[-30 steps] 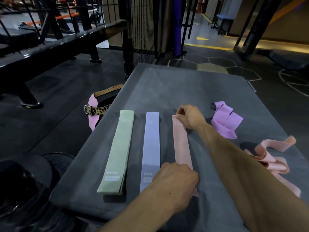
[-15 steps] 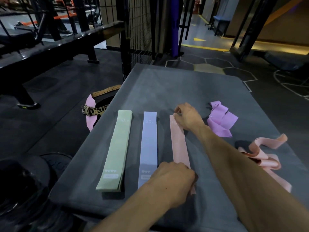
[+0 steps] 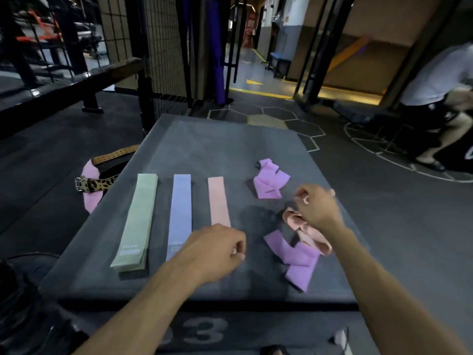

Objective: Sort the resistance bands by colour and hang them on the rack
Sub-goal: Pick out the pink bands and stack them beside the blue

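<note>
Three flat bands lie side by side on the grey padded box (image 3: 230, 147): a green band (image 3: 138, 216), a blue-lilac band (image 3: 181, 208) and a pink band (image 3: 218, 201). My left hand (image 3: 215, 252) covers the near end of the flat pink band, fingers curled and pinching it. My right hand (image 3: 317, 206) is further right, fingers curled on a crumpled pink band (image 3: 297, 221). A crumpled purple band (image 3: 270, 181) lies beyond it. Another purple band (image 3: 297, 260) lies under the crumpled pink one. No rack can be made out.
Leopard-print and pink belts (image 3: 94, 183) lie on the floor left of the box. A wire mesh panel (image 3: 163, 47) and black frames stand behind. A person (image 3: 435, 98) crouches at the far right. Black weight plates (image 3: 20, 303) sit at lower left.
My right hand left the far end of the flat pink band and moved right onto the crumpled pink band, which is now bunched closer in. The camera lifted; a second purple band now shows.
</note>
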Demonstrator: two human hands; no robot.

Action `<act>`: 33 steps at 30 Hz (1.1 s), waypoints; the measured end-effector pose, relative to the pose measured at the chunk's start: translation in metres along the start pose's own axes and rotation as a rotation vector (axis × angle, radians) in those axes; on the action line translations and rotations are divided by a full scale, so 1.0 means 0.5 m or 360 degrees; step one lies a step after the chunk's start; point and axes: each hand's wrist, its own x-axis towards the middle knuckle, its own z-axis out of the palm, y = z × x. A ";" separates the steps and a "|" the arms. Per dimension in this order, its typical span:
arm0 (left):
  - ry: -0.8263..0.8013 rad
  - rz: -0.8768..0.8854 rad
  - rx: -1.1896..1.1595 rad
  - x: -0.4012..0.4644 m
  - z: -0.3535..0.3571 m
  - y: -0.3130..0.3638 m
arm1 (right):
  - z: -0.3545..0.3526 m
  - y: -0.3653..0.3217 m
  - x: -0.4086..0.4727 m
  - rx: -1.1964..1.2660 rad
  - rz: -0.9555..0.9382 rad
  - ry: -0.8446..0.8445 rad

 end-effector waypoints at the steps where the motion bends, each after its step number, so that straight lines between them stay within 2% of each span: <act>1: 0.0022 -0.0020 -0.0016 -0.005 -0.002 0.010 | -0.026 0.028 -0.019 -0.0014 0.0163 0.0040; 3: 0.0051 -0.0037 -0.0030 -0.013 -0.002 0.032 | -0.061 0.080 -0.059 -0.0056 0.0446 0.0069; 5: 0.0044 -0.0023 -0.0003 -0.021 0.003 0.052 | -0.067 0.117 -0.099 -0.0070 0.0620 -0.0029; 12: 0.0035 -0.0040 0.0072 -0.047 -0.010 0.054 | -0.019 0.130 -0.132 0.0049 0.0789 -0.0377; 16: 0.0041 -0.0050 0.0091 -0.046 -0.020 0.052 | -0.001 0.138 -0.131 0.0173 0.0929 -0.0353; 18: 0.0041 -0.0051 0.0102 -0.046 -0.025 0.050 | 0.000 0.135 -0.125 0.0307 0.0958 -0.0215; 22: 0.0059 -0.0068 0.0106 -0.040 -0.031 0.042 | -0.046 0.093 -0.105 0.0718 0.0772 0.0362; 25: 0.0097 -0.0066 0.0080 -0.035 -0.033 0.040 | -0.092 0.040 -0.100 0.0924 0.0551 0.0498; 28: 0.0161 -0.0071 -0.0021 -0.030 -0.041 0.038 | -0.129 -0.015 -0.110 0.1123 0.0363 0.0372; 31: 0.0291 -0.0075 -0.0329 -0.019 -0.051 0.024 | -0.162 -0.057 -0.121 0.1505 0.0116 -0.0012; 33: 0.0489 -0.0064 -0.0594 -0.009 -0.055 0.012 | -0.168 -0.073 -0.126 0.1662 0.0020 -0.0288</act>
